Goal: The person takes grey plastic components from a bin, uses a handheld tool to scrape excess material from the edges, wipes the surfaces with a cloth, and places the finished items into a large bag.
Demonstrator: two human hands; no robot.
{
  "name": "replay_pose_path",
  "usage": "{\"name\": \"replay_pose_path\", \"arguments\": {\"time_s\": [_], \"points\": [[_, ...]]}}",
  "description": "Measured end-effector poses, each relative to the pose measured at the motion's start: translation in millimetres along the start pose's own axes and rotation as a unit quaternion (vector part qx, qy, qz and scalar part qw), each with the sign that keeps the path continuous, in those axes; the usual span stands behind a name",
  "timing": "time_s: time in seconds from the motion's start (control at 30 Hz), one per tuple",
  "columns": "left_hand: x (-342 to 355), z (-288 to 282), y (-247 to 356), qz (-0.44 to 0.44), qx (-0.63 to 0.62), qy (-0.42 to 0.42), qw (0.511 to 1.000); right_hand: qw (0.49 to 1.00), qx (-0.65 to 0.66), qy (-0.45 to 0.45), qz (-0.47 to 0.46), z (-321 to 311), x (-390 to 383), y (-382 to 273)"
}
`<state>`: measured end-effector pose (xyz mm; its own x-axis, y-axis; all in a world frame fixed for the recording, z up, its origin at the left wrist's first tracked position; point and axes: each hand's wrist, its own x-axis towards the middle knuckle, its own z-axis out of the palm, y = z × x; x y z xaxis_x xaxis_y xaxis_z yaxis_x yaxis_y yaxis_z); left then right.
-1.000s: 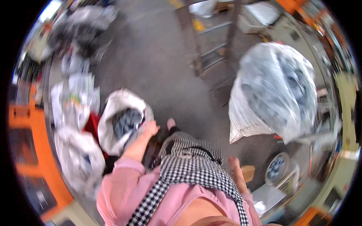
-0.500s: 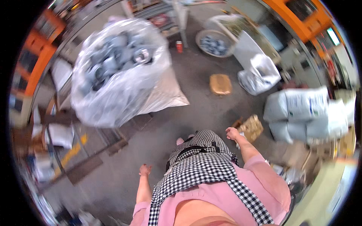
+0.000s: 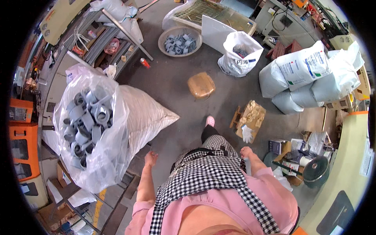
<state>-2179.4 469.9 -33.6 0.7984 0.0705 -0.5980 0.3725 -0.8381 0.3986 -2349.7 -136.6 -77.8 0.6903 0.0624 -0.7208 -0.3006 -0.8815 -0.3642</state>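
I walk with a pink-shod foot [image 3: 210, 121] forward. My left hand [image 3: 151, 158] hangs open, fingers loosely bent and holding nothing, near a large translucent bag [image 3: 88, 156] of grey plastic fittings [image 3: 88, 123]. A pale woven sack [image 3: 143, 113] lies against that bag. My right hand [image 3: 245, 152] hangs with fingers curled and nothing visible in it, just short of a cardboard piece [image 3: 252, 119] with a white glove [image 3: 247, 133] on it. A brown taped package [image 3: 201, 85] lies on the floor ahead.
A basin of fittings [image 3: 179, 31], an open white sack [image 3: 239, 53] and a metal rack [image 3: 105, 35] stand ahead. Stacked white sacks [image 3: 301, 66], a fan [image 3: 315, 171] and machinery [image 3: 348, 164] are on the right. An orange machine [image 3: 22, 150] stands at far left.
The view has swung rightward and forward: the big bag of fittings has moved down the picture's left side, and the basin and stacked sacks ahead show more fully. Both hands still hang low.
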Motion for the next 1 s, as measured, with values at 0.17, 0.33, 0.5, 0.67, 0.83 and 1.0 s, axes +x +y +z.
{"name": "replay_pose_path", "arguments": {"time_s": [0.17, 0.33, 0.5, 0.67, 0.83, 1.0], "points": [[64.6, 17.7, 38.7, -0.005, -0.06, -0.022, 0.998, 0.973, -0.203, -0.04, -0.102, -55.1, 91.8, 39.5], [98.6, 7.1, 66.6, -0.058, -0.094, -0.047, 0.993, 0.987, 0.085, 0.091, 0.099, -214.3, 173.2, -15.1], [186.2, 2.1, 125.9, -0.025, -0.072, -0.088, 0.993, 0.944, 0.153, 0.291, 0.002, -334.2, 237.3, 13.9], [237.5, -55.7, 159.2, -0.053, 0.075, -0.066, 0.994, 0.949, 0.195, 0.238, 0.065, -385.7, 260.0, -95.1], [357.6, -116.4, 185.0, -0.042, 0.05, -0.023, 0.998, 0.971, 0.049, 0.212, 0.102, -345.2, 294.3, -62.2], [475.8, -233.9, 166.5, -0.013, -0.138, 0.063, 0.988, 0.965, 0.04, 0.148, 0.214, -364.3, 320.3, -121.3]]}}
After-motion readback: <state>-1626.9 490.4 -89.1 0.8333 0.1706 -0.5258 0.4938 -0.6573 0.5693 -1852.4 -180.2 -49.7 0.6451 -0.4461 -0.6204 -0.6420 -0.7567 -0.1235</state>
